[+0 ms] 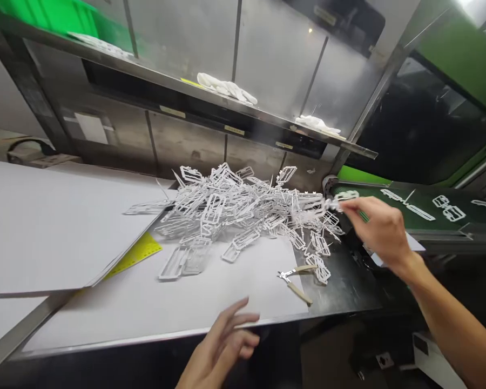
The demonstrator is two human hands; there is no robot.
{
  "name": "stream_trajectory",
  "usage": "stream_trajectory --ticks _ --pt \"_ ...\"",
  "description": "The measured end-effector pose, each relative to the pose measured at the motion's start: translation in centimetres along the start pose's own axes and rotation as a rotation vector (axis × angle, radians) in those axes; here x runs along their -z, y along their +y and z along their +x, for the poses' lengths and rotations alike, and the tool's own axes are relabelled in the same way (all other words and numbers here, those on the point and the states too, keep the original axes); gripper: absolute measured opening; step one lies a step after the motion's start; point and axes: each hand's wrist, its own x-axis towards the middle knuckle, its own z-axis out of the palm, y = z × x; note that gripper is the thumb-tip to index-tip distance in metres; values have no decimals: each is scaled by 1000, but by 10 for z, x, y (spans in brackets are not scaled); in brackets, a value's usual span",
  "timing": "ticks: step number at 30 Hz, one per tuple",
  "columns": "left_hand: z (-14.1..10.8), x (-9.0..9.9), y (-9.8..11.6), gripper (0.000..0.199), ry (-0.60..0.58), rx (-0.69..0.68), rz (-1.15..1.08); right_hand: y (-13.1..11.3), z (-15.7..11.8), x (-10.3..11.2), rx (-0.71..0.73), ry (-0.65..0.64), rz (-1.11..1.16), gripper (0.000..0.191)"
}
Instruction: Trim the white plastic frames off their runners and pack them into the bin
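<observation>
My right hand [378, 229] pinches the end of a white plastic part [316, 208], blurred, at the right side of a large heap of similar white parts [243, 202]. My left hand [229, 340] hovers at the front edge of the white-covered table [146, 319], fingers apart and nothing in it. Between the two hands, cutting pliers [295, 281] with beige handles lie spread on the table beside a few loose white parts.
A green conveyor belt [413, 213] at the right carries several white parts. White gloves [227, 88] rest on the metal shelf [267, 114] above the heap. White sheets [56, 227] lie at the left over a yellow perforated piece [137, 253]. A green bin [52, 19] is at upper left.
</observation>
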Motion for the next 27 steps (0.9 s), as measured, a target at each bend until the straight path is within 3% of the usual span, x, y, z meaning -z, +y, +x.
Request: stream_trajectory --ticks 3,5,7,10,13,15,18,21,27 --pt "17 -8 8 97 -39 -61 -89 -72 -22 -13 228 -137 197 20" --pt "19 -8 8 106 -76 -64 -158 -104 -35 -22 305 -235 248 22" --pt "13 -5 7 95 -100 0 -191 -125 -46 -31 351 -307 294 22" --pt "-6 4 8 66 -94 145 -194 -136 -57 -43 366 -347 415 25" --pt "-23 21 14 60 -67 210 -216 -122 -74 -59 136 -337 428 34" --pt "-30 36 17 61 -55 222 -236 -96 -90 -77 -20 -441 328 54" --pt "-36 63 18 62 -16 231 -296 -49 -117 -113 189 -689 164 76" --pt "-40 82 18 60 49 254 -368 -18 -136 -136 286 -765 90 75" --pt "-48 105 17 56 95 269 -365 -9 -130 -136 222 -920 36 74"
